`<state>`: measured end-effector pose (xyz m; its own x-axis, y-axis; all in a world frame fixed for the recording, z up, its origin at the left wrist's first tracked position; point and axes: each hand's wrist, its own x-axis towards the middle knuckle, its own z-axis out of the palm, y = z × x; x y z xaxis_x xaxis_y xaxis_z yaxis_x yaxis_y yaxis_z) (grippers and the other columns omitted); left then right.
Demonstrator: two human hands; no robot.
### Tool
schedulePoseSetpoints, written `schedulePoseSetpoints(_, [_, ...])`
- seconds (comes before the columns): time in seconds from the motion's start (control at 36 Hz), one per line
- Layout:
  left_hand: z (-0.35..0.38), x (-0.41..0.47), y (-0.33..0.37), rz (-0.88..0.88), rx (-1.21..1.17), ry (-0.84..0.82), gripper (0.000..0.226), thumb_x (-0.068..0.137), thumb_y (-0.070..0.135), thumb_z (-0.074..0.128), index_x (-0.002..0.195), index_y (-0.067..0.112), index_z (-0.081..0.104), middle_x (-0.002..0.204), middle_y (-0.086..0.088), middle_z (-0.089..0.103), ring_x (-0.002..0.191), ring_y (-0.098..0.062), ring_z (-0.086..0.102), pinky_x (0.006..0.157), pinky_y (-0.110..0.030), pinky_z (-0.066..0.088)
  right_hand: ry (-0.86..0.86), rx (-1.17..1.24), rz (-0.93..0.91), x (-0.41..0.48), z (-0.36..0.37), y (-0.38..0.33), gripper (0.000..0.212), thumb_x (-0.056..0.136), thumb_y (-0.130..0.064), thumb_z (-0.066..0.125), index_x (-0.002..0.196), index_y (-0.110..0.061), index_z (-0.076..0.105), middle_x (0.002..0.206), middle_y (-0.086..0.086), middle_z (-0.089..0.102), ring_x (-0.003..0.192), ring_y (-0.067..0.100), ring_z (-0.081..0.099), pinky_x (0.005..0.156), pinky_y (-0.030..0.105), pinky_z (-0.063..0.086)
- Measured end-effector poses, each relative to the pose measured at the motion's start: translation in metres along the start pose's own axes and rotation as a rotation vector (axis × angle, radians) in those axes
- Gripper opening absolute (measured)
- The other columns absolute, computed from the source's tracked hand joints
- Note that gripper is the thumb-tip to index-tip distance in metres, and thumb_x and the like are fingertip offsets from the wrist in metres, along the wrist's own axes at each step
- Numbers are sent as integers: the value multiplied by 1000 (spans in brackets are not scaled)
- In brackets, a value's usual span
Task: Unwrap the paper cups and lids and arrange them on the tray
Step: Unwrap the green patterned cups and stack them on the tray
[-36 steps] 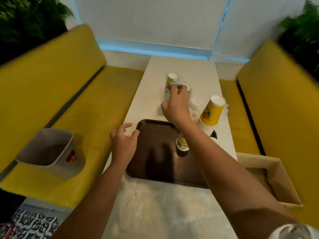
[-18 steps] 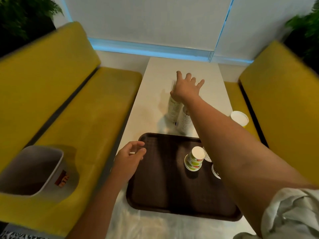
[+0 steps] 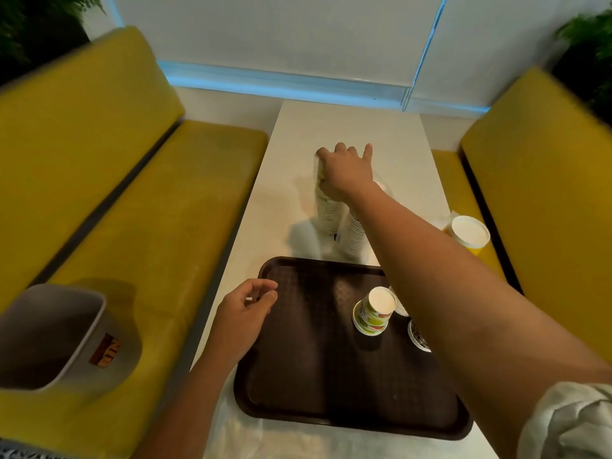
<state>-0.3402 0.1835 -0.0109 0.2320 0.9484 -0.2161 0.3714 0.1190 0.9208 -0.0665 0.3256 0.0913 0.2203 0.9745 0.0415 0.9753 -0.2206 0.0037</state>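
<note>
Paper cup stacks (image 3: 326,212), two, stand beyond one tray (image 3: 298,359); right hand (image 3: 344,173) grips one

textured plastic tray (image 3: 298,376) (matt), paper cups (image 3: 374,313)

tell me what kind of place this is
Probably a cafe or fast-food booth: yellow padded benches flank a narrow white table, with a brown serving tray and stacks of printed paper cups on it.

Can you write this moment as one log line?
right hand grips wrapped cup stack | left hand empty | upturned cup on tray
</note>
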Motion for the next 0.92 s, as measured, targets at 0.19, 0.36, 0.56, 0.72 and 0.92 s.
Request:
schedulePoseSetpoints(0.19, [2, -1, -1, 13, -4, 6, 9, 99, 30, 69, 106, 34, 73, 106, 12, 74, 100, -19, 70, 90, -40, 62, 32, -43, -140, -11, -5, -8, 54, 95, -23, 63, 145, -21, 45, 131, 15, 54, 120, 39, 54, 103, 48, 38])
schedulePoseSetpoints(0.36, [-3, -4, -2, 13, 24, 20, 9, 99, 31, 68, 107, 34, 72, 108, 11, 73, 102, -19, 70, 90, -43, 63, 162, -34, -129, -30, -11, -18, 49, 97, -21, 64, 142, -13, 45, 129, 19, 53, 113, 40, 54, 92, 43, 42])
schedulePoseSetpoints(0.56, [-6, -11, 13, -111, -110, 103, 12, 102, 37, 62, 114, 40, 61, 115, 2, 70, 95, -17, 71, 82, -39, 61, 399, 422, 16, -103, -41, -24, 50, 92, -29, 74, 133, -16, 50, 123, 14, 51, 108, 35, 51, 85, 45, 50])
schedulePoseSetpoints(0.72, [-4, -29, 64, -259, -657, 113, 46, 101, 56, 56, 140, 34, 48, 128, -5, 62, 110, -29, 70, 91, -48, 59, 581, 973, 216, -213, -37, -27, 51, 88, -46, 79, 126, -28, 50, 119, -2, 57, 107, 17, 59, 91, 39, 56])
schedulePoseSetpoints(0.92, [6, -70, 107, -199, -958, 11, 69, 79, 65, 68, 135, 25, 57, 125, -16, 70, 108, -33, 74, 82, -48, 63, 372, 1549, 348, -336, 1, -23, 45, 87, -40, 85, 119, -33, 55, 116, -1, 69, 109, 20, 72, 88, 50, 63])
